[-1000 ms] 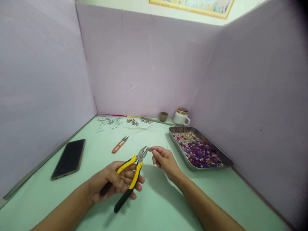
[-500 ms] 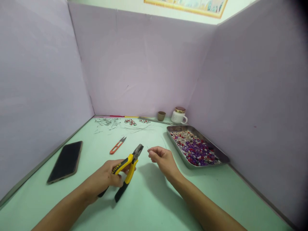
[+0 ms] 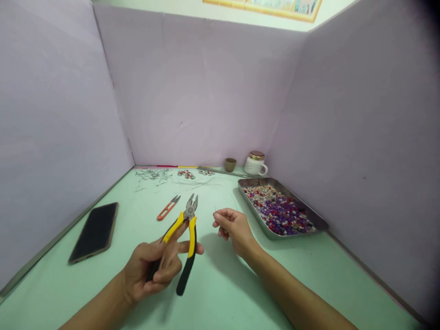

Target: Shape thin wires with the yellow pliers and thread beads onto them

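My left hand (image 3: 156,266) holds yellow-and-black combination pliers (image 3: 191,238) above the green table. Their jaws point away from me and stand apart, and the handles are spread. To the right, my right hand (image 3: 233,227) is closed in a pinch of thumb and forefinger. A thin wire (image 3: 215,209) sticks up from that pinch; the rest of it is hard to see. Orange thread snips (image 3: 167,208) lie on the table just beyond the pliers, to their left.
A metal tray (image 3: 254,215) of mixed beads (image 3: 282,211) sits at the right. A phone (image 3: 94,233) lies at left. Along the back are cut wire pieces (image 3: 153,175), beaded pieces (image 3: 186,174), a small brown cup (image 3: 230,165) and a white lidded mug (image 3: 255,165). Panels enclose the table.
The pliers have turned more upright and their jaws and handles have spread wider. My left hand has shifted its grip on them. My right hand has barely moved.
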The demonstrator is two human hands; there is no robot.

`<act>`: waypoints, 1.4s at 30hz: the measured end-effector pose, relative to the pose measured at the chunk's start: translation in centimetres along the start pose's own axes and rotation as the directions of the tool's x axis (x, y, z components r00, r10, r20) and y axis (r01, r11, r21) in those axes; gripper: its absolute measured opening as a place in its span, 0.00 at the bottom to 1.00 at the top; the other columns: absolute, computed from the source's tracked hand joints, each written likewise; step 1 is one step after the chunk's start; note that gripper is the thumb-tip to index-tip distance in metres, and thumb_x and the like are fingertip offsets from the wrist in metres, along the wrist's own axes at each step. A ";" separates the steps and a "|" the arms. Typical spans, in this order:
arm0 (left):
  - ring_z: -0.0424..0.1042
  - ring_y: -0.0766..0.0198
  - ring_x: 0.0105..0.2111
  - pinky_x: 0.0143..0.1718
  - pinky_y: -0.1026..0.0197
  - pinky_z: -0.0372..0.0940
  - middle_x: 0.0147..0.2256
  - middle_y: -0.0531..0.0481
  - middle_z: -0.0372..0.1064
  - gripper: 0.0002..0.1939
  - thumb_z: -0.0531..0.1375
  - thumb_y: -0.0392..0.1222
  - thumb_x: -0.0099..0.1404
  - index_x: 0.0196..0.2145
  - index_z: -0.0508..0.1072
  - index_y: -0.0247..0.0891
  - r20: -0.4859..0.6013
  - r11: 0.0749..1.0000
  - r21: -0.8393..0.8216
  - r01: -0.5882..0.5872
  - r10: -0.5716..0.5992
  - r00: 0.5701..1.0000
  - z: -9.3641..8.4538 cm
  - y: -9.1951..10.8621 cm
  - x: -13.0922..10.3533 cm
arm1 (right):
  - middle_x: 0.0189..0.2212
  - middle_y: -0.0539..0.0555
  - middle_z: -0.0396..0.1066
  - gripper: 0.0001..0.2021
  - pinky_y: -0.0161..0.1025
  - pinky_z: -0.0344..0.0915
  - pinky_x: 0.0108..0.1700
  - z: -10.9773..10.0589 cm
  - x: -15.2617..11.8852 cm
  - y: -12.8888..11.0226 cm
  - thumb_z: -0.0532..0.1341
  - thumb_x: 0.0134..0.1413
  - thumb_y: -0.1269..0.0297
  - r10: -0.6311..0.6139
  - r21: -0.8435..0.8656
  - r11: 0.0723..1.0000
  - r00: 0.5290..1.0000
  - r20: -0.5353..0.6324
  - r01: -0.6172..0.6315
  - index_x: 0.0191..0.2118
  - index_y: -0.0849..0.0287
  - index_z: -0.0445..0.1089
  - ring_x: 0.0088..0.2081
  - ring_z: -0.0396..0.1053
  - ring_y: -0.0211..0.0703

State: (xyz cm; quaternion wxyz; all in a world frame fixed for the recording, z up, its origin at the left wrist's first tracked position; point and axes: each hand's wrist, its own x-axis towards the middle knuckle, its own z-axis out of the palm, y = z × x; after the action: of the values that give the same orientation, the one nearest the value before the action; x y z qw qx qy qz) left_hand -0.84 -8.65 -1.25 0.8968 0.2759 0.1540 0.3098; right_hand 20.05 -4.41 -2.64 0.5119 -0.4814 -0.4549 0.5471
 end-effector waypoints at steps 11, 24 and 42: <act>0.44 0.82 0.12 0.07 0.78 0.42 0.35 0.43 0.68 0.31 0.56 0.34 0.53 0.55 0.54 0.42 -0.200 0.992 0.002 -0.124 0.122 0.972 0.7 -0.4 0.0 | 0.15 0.48 0.66 0.12 0.27 0.44 0.12 0.1 -0.1 0.2 0.63 0.37 0.59 0.020 0.030 0.999 1.000 -0.020 -0.019 0.25 0.63 0.65 0.11 0.55 0.27; 0.66 0.65 0.28 0.34 0.62 0.60 0.27 0.54 0.66 0.31 0.48 0.30 0.51 0.55 0.55 0.37 -0.285 0.101 0.959 0.267 0.382 0.879 2.0 -0.2 0.7 | 0.08 0.42 0.55 0.09 0.27 0.38 0.13 0.2 -0.2 -0.1 0.64 0.36 0.62 -0.017 0.130 0.991 1.000 0.006 0.016 0.22 0.63 0.65 0.11 0.45 0.25; 0.64 0.60 0.47 0.51 0.58 0.55 0.48 0.45 0.64 0.28 0.48 0.34 0.56 0.56 0.56 0.36 -0.158 -0.191 0.942 0.275 0.470 0.868 0.0 -1.1 1.3 | 0.08 0.41 0.53 0.09 0.28 0.38 0.13 0.5 -0.7 0.0 0.63 0.38 0.62 -0.050 0.133 0.990 0.994 0.099 0.036 0.23 0.63 0.66 0.11 0.44 0.25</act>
State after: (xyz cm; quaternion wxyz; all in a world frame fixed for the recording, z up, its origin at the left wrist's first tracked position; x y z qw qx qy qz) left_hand 0.62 -8.55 -2.06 0.2522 0.7878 0.5231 0.2055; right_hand 19.58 -5.16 -2.58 0.5302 -0.4085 -0.4538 0.5883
